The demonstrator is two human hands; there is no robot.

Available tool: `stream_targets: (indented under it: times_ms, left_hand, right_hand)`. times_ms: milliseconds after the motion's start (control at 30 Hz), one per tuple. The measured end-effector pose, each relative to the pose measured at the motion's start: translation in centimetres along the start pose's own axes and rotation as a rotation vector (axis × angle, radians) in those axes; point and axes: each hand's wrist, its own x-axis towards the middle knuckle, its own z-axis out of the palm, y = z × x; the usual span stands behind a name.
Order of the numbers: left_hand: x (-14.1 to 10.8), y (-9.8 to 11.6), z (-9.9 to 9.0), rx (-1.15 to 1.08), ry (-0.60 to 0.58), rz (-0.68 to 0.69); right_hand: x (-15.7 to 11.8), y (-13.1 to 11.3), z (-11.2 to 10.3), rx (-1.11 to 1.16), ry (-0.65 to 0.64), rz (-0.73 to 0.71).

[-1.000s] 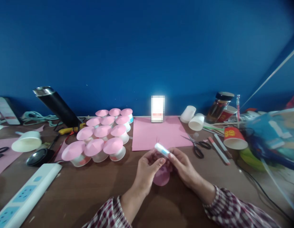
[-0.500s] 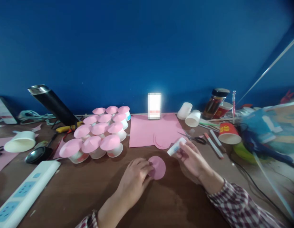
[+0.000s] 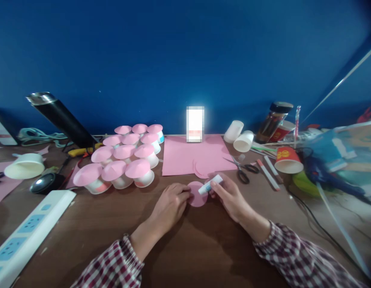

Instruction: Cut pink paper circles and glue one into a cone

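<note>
My left hand (image 3: 174, 199) has its fingers closed on the left edge of a pink paper circle (image 3: 196, 200), which is at the middle of the table. A white glue stick (image 3: 209, 185) with a bluish label is gripped in my right hand (image 3: 230, 198). Its lower left end is over the right part of the circle; whether it touches the paper I cannot tell. Just beyond lie pink paper sheets (image 3: 179, 156), with a curved paper offcut (image 3: 200, 171) at their front edge.
Upturned paper cups with pink cone tops (image 3: 137, 169) stand in rows at the left. A power strip (image 3: 32, 232) lies front left. Scissors (image 3: 243, 175), markers (image 3: 267, 175), white cups (image 3: 243, 141) and a red cup (image 3: 288, 161) are at the right. A blue wall (image 3: 185, 60) rises behind.
My right hand has brought the glue stick left, over the pink circle, and tilted its end down. My left hand stays at the circle's edge. The whole view has shifted slightly.
</note>
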Motion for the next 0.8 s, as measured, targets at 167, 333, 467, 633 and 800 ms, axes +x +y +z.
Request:
stream_targets:
  times_ms: [167,333,467,633,800]
  left_hand:
    - [-0.28,-0.25,0.68,-0.036,0.078,-0.017]
    - [-0.39,-0.04,0.53,-0.056,0.068,-0.018]
    - [-0.42,0.12,0.36,-0.079,0.058,-0.039]
    - [-0.37,-0.10,0.55,-0.104,0.046,-0.103]
    - [-0.35,-0.27,0.73,-0.098,0.028,-0.119]
  right_hand:
    - [0.15,0.04,0.27,-0.248,0.040,-0.190]
    - [0.24,0.64,-0.03,-0.308,0.108,-0.257]
    - [-0.16,0.36,0.27,-0.486,-0.003,-0.313]
    - [-0.30,0.30,0.70,-0.721,-0.144,-0.414]
    - [-0.07,0.52,0.70,-0.772,-0.214,-0.475]
